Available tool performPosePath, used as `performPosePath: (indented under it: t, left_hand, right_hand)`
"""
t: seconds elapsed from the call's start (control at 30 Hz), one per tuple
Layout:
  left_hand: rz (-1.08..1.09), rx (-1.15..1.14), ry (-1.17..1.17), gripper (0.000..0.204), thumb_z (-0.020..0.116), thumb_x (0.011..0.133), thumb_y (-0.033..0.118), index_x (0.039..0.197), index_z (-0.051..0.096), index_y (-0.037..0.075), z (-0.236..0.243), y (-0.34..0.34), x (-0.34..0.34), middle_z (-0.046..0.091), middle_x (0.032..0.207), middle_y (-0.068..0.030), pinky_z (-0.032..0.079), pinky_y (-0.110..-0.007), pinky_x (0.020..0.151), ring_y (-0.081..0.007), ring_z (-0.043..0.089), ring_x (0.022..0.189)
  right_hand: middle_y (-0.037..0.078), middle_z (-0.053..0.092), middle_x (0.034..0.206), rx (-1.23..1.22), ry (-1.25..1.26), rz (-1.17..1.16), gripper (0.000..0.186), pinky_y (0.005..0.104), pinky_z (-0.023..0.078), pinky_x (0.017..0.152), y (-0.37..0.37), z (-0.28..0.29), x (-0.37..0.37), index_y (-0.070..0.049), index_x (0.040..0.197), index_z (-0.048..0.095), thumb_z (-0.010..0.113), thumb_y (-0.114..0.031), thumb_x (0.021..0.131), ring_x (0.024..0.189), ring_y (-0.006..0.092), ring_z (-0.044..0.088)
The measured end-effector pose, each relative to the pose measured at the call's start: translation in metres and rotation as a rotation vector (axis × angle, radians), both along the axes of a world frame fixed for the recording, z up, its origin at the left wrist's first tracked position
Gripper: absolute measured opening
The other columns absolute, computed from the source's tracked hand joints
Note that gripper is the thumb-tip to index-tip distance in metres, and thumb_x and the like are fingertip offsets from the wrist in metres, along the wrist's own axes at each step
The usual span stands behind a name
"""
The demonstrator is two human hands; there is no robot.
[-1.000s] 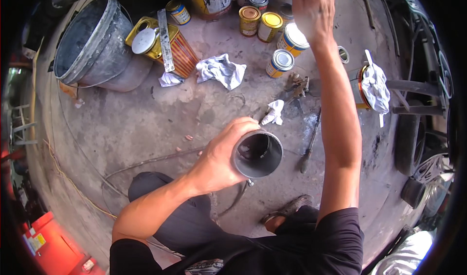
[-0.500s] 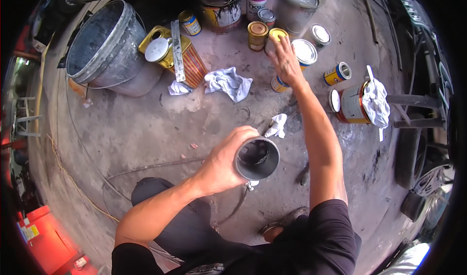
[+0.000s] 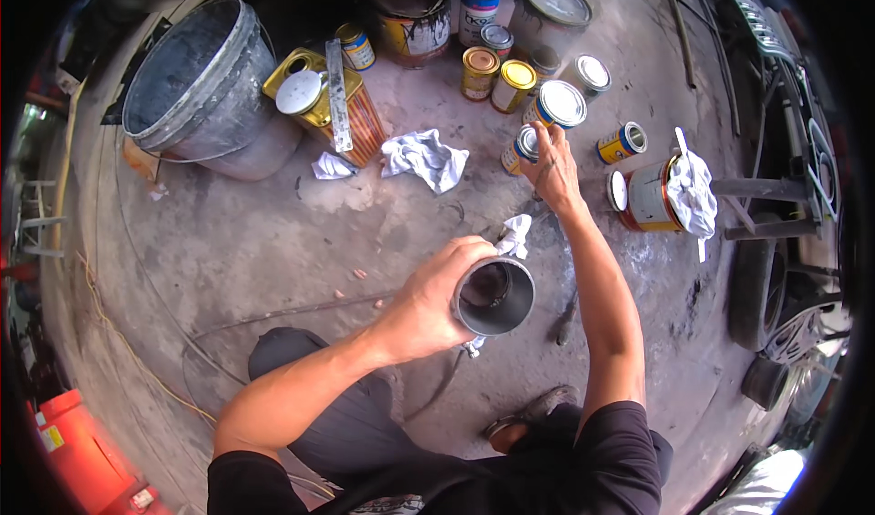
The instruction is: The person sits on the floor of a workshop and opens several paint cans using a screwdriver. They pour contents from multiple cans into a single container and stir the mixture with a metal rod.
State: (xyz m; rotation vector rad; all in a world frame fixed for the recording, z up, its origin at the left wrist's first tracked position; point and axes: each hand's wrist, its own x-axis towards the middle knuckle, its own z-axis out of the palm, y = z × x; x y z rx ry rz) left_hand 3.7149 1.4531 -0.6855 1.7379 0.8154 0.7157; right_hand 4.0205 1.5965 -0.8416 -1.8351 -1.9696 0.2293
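Observation:
My left hand (image 3: pixel 436 298) is closed around a dark grey cylindrical cup (image 3: pixel 519 298), its open mouth facing up toward me. A little dark liquid or residue seems to lie inside. Just below the cup shows a metal fitting (image 3: pixel 474 345) with a hose running from it. My right hand (image 3: pixel 554 170) reaches out over the floor, empty, with its fingers extended and slightly bent. It is beside a small blue-and-yellow can (image 3: pixel 516 150) with a silver lid; whether it touches the can I cannot tell. Beyond its fingertips stands a white-lidded can (image 3: pixel 561 105), with a yellow-lidded can (image 3: pixel 519 76) to the left.
A large grimy bucket (image 3: pixel 187 82) stands far left, beside a tilted yellow tin (image 3: pixel 351 109) with a metal strip on it. Crumpled white cloth (image 3: pixel 424 158) lies on the floor. At right are an open small can (image 3: pixel 622 143) and a cloth-topped paint can (image 3: pixel 649 194). Hoses cross the floor.
My right hand has drawn back from the yellow-lidded can toward me, to beside the small silver-lidded can. The cup in my left hand has shifted slightly right.

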Motion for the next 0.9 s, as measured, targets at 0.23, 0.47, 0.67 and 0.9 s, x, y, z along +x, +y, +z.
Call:
performPosePath:
  t: [0.23,0.47,0.67,0.9]
  left_hand:
    - [-0.001,-0.009,0.015,0.092,0.104,0.074,0.014,0.153,0.058,0.008,0.006,-0.004,-0.002,0.061,0.155,-0.0136,0.051,-0.045,0.122,-0.0348,0.062,0.145]
    - [0.005,-0.015,-0.065,0.084,0.097,0.077,0.006,0.151,0.056,0.007,0.001,-0.002,0.005,0.061,0.148,-0.0151,0.051,-0.043,0.118,-0.0357,0.063,0.142]
    - [0.074,-0.23,-0.158,0.079,0.098,0.079,0.003,0.147,0.058,0.007,-0.018,-0.001,0.004,0.068,0.135,-0.0097,0.056,-0.039,0.11,-0.0229,0.07,0.127]
    - [-0.035,-0.236,-0.129,0.092,0.101,0.077,0.001,0.156,0.055,0.011,-0.025,0.015,-0.001,0.065,0.148,-0.006,0.053,-0.039,0.12,-0.0199,0.064,0.139]
  right_hand:
    - [0.029,0.058,0.142,0.065,-0.02,-0.048,0.078,0.0558,0.063,0.101,0.047,-0.008,-0.007,-0.01,0.155,0.061,0.089,-0.029,0.085,0.128,0.0513,0.066]
    - [0.03,0.06,0.144,0.148,-0.184,-0.098,0.057,0.0566,0.065,0.088,0.064,-0.009,-0.028,-0.015,0.15,0.064,0.083,-0.025,0.096,0.113,0.0504,0.074]
    - [0.018,0.076,0.131,0.231,0.062,-0.041,0.038,0.0465,0.063,0.089,-0.053,-0.011,0.031,-0.008,0.139,0.074,0.077,-0.02,0.104,0.099,0.0366,0.079]
    - [0.023,0.079,0.097,-0.125,0.175,-0.53,0.019,0.0432,0.06,0.082,-0.163,0.018,0.118,-0.005,0.121,0.08,0.07,-0.015,0.108,0.086,0.037,0.079]
